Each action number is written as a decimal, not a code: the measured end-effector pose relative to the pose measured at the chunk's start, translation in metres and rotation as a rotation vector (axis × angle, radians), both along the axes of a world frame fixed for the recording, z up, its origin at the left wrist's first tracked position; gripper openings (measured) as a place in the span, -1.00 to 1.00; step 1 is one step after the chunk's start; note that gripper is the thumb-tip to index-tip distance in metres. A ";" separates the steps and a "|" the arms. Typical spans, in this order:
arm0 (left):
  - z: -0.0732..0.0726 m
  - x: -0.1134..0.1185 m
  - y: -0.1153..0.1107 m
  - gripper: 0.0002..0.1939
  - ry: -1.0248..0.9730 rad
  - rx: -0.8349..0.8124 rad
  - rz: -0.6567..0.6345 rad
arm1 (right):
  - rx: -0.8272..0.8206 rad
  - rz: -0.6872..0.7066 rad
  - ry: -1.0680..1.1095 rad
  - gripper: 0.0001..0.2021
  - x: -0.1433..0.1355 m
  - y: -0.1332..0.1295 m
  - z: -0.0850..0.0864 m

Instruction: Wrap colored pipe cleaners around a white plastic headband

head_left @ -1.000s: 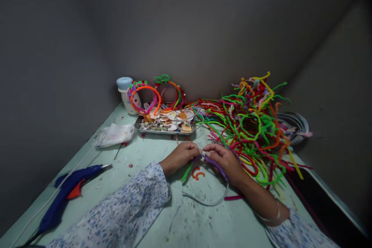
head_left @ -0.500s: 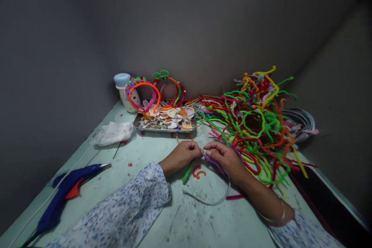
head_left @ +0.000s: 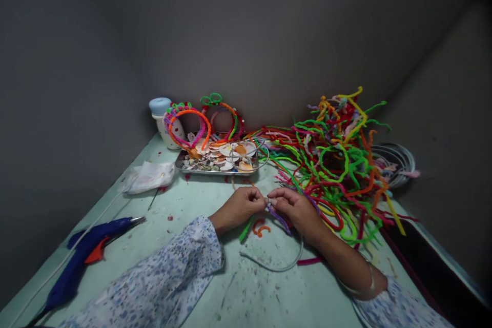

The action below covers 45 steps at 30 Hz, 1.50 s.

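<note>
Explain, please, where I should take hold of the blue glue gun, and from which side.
Grip the blue glue gun by its handle, probably best from the near side: it lies on its side, with the handle slanting toward the camera. The metal nozzle points away and may be hot; mind the white cord crossing the gun.

The purple strip (head_left: 280, 219) looks fuzzy, the tray (head_left: 219, 172) metallic.

Blue glue gun (head_left: 75, 266) at left; plastic bag (head_left: 151, 177) beyond; blue-lidded bottle (head_left: 160, 124) behind; shells (head_left: 227, 150) in metal tray (head_left: 215, 172).
</note>
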State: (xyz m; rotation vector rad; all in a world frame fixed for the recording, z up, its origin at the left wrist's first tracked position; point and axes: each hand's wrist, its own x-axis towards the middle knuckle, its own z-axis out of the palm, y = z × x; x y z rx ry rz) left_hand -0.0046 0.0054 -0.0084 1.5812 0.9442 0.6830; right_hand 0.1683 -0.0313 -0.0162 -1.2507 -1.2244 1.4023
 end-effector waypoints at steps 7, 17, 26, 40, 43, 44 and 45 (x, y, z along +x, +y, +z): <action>0.000 0.003 -0.004 -0.88 0.007 0.030 0.032 | 0.004 -0.029 -0.021 -0.79 -0.001 -0.001 0.000; 0.001 0.002 -0.003 -0.79 0.073 0.097 0.089 | 0.006 -0.086 -0.074 -0.80 -0.005 -0.001 0.001; 0.005 -0.001 -0.003 -0.70 -0.008 0.011 0.048 | 0.034 -0.113 -0.108 -0.84 -0.004 -0.002 -0.001; 0.001 0.003 -0.003 -0.82 0.100 0.100 0.077 | 0.014 -0.126 -0.097 -0.83 -0.004 -0.001 -0.001; 0.000 0.003 -0.003 -0.82 0.126 0.122 0.082 | 0.013 -0.122 -0.103 -0.83 -0.004 -0.001 -0.001; 0.000 0.002 -0.004 -0.82 0.137 0.130 0.082 | 0.010 -0.122 -0.105 -0.83 -0.004 -0.002 0.000; -0.001 0.002 -0.004 -0.82 0.149 0.140 0.080 | 0.006 -0.119 -0.105 -0.82 -0.004 -0.002 0.000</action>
